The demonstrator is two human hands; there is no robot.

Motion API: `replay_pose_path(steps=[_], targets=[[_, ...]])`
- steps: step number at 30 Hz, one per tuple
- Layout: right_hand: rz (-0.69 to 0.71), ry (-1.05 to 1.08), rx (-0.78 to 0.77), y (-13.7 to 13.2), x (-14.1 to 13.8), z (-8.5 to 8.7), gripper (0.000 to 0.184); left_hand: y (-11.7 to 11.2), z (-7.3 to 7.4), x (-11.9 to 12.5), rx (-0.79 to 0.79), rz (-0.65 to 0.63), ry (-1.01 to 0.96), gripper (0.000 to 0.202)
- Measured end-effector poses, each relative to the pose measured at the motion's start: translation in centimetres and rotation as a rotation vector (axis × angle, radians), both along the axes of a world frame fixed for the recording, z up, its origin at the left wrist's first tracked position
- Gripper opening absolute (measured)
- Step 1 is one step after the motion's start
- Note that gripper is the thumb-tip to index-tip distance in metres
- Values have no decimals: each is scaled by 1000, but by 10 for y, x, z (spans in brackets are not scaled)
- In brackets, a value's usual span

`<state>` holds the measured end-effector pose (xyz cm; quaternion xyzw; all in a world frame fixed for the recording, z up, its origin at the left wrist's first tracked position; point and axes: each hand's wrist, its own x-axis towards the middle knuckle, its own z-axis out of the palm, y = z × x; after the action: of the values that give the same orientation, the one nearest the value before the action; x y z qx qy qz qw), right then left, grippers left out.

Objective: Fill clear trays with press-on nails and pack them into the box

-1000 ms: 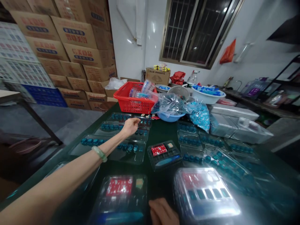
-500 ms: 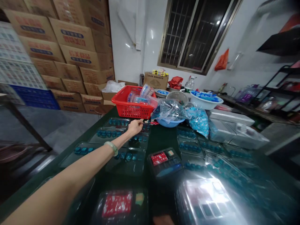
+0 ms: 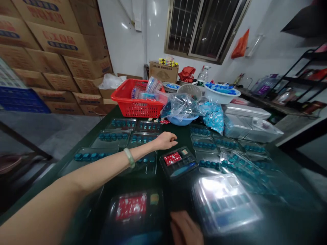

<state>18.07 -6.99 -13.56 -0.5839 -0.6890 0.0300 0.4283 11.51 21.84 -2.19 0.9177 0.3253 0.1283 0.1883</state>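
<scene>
My left hand (image 3: 166,140), a pale bangle on its wrist, hangs above the table just behind a clear compartment tray (image 3: 178,163). Its fingers are curled together; whatever they pinch, if anything, is hidden. That tray holds a red patterned packet (image 3: 172,158), a small pale block and a blue item. Closer to me, a blurred second tray (image 3: 135,217) has a similar red packet and a yellowish block. My right hand (image 3: 186,228) is at the bottom edge, between this tray and a stack of clear trays (image 3: 227,204). Motion blur smears its fingers, which seem bent.
Trays with teal pieces (image 3: 113,136) line the left of the green table, and more trays (image 3: 204,144) lie right. A red basket (image 3: 143,108), small loose pieces, a blue basin (image 3: 182,120) and a bag of blue packets (image 3: 213,115) stand behind. Cartons (image 3: 61,44) are stacked left.
My left hand has come back from the small pieces by the red basket, moving right and towards me. My right hand has risen further into view. The camera view has shifted.
</scene>
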Motion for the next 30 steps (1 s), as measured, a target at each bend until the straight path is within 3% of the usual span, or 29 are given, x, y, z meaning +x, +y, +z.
replay_pose_path(steps=[5,8,11,15,18,22,30], targets=[[109,34,-83,-5,6,10,24,-45,12,-8,-14,-176,46,33],[137,58,-93,-6,5,15,24,-75,27,-40,-6,-191,64,37],[162,82,-107,-6,5,16,23,-120,35,-82,-7,-158,69,47],[213,119,-120,-6,6,16,25,-184,22,-126,-34,11,248,91],[237,144,-143,-7,6,19,24,-214,4,-138,-59,71,418,115],[254,177,-169,-8,7,22,23,-222,-7,-135,-26,117,512,120],[257,236,-158,-9,11,23,23,-213,0,-131,38,100,367,105]])
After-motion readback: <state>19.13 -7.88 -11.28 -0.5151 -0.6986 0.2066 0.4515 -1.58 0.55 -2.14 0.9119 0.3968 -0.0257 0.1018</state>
